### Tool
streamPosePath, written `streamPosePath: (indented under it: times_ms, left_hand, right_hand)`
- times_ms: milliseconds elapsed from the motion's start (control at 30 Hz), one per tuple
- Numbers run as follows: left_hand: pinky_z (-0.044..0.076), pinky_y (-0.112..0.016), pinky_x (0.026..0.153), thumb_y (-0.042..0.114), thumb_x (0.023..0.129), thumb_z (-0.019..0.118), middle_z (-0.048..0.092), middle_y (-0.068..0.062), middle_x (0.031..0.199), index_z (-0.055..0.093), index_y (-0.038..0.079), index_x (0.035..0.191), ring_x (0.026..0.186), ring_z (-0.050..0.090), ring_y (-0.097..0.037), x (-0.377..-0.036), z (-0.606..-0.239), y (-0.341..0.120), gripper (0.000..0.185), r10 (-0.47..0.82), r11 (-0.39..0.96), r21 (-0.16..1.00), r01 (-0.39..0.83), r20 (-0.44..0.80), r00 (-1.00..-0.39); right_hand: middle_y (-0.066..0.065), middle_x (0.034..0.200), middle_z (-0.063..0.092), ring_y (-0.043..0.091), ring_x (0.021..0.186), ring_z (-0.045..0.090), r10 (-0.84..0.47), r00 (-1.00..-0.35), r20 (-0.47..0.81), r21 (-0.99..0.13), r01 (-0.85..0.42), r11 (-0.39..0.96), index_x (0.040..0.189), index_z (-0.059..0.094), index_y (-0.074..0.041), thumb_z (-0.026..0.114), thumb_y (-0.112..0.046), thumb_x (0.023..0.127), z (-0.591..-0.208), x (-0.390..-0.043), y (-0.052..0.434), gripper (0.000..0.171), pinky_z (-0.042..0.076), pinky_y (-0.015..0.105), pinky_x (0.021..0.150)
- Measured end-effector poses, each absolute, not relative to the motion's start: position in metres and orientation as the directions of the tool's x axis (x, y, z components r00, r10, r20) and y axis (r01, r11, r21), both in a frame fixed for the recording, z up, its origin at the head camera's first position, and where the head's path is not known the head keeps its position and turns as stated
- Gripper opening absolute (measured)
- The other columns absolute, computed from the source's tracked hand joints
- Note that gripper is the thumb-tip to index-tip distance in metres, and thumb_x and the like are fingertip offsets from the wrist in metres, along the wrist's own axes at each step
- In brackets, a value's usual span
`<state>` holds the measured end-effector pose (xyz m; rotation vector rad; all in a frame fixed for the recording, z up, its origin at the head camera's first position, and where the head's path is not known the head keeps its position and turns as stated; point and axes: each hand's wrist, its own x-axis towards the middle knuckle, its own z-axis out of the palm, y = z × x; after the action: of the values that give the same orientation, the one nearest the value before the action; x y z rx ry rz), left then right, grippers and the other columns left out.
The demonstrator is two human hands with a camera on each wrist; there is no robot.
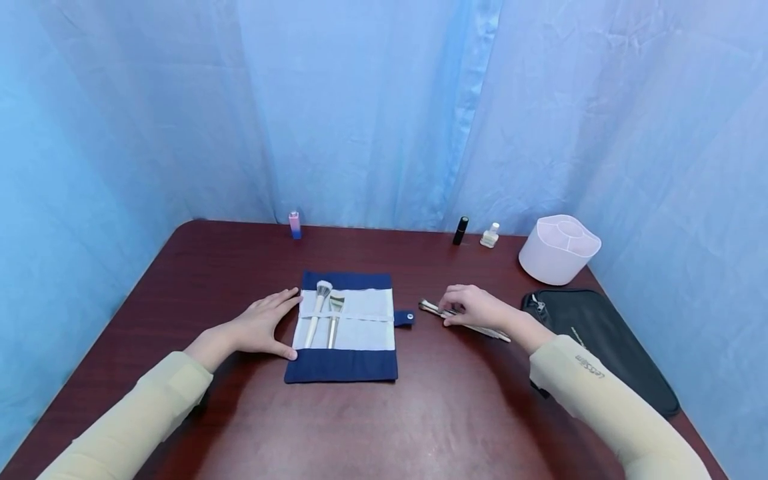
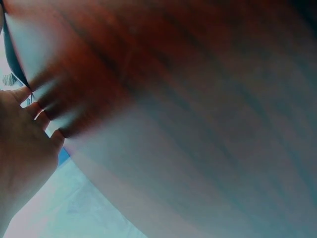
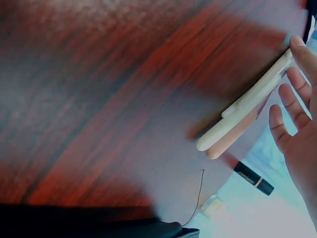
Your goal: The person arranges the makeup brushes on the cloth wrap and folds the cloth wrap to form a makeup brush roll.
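In the head view a navy and white brush roll (image 1: 366, 333) lies unrolled on the table. Two makeup brushes, a fluffy one (image 1: 315, 325) and a flatter one (image 1: 333, 327), sit under its white strap. My left hand (image 1: 259, 327) is spread at the roll's left edge, thumb on its lower left side. Right of the roll, my right hand (image 1: 477, 308) is over several loose makeup brushes (image 1: 495, 333), pinching at them with thumb and index finger. Their pale handles (image 3: 247, 109) point away from the fingers in the right wrist view; the exact grip is partly hidden.
A black zip case (image 1: 606, 347) lies under the right forearm's side. Behind it stands a white compartmented holder (image 1: 552, 257). Along the back edge are a nail polish bottle (image 1: 489, 236), a black tube (image 1: 461, 231) and a pink-blue lipstick (image 1: 295, 225). Blue curtains surround the table.
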<state>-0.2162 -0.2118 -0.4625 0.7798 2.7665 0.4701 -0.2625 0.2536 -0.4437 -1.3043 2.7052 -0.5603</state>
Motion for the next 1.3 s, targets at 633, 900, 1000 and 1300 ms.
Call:
streamPosePath:
  times_ms: [633,900,1000,1300]
  left_hand:
    - [0.018,-0.063,0.108,0.072,0.066,0.067,0.015,-0.014,0.157,0.023,0.008,0.150,0.142,0.016,-0.038,-0.216,-0.462,-0.212,0.115,0.546,0.806,0.354,0.474,-0.139,-0.826]
    - [0.018,-0.063,0.108,0.071,0.066,0.069,0.016,-0.015,0.157,0.024,0.007,0.150,0.142,0.016,-0.038,-0.214,-0.459,-0.212,0.114,0.546,0.807,0.353,0.473,-0.140,-0.826]
    - [0.018,-0.063,0.108,0.071,0.066,0.068,0.016,-0.016,0.156,0.023,0.006,0.150,0.142,0.017,-0.039,-0.214,-0.458,-0.212,0.114,0.548,0.806,0.352,0.475,-0.141,-0.825]
    - [0.018,-0.063,0.108,0.071,0.066,0.068,0.017,-0.016,0.156,0.024,0.006,0.150,0.141,0.017,-0.039,-0.213,-0.461,-0.212,0.115,0.545,0.807,0.351,0.475,-0.134,-0.828]
  right_hand:
    - [-0.003,0.073,0.055,0.009,0.065,0.052,-0.745,-0.663,0.076,-0.427,-0.697,0.576,0.075,0.066,-0.019,0.074,-0.016,0.078,-0.455,-0.272,0.249,0.009,0.042,0.019,0.058]
    - [-0.009,0.075,0.057,0.005,0.067,0.053,-0.715,-0.690,0.110,-0.492,-0.663,0.564,0.075,0.065,-0.025,0.072,-0.018,0.079,-0.441,-0.274,0.247,0.010,0.046,0.021,0.061]
    - [-0.010,0.073,0.058,0.007,0.064,0.053,-0.705,-0.700,0.119,-0.533,-0.644,0.549,0.077,0.065,-0.025,0.071,-0.018,0.081,-0.428,-0.274,0.245,0.010,0.047,0.024,0.059]
    - [-0.006,0.076,0.064,0.010,0.068,0.060,-0.646,-0.754,0.117,-0.607,-0.569,0.554,0.088,0.065,-0.018,0.070,-0.019,0.086,-0.388,-0.277,0.228,0.006,0.051,0.025,0.064]
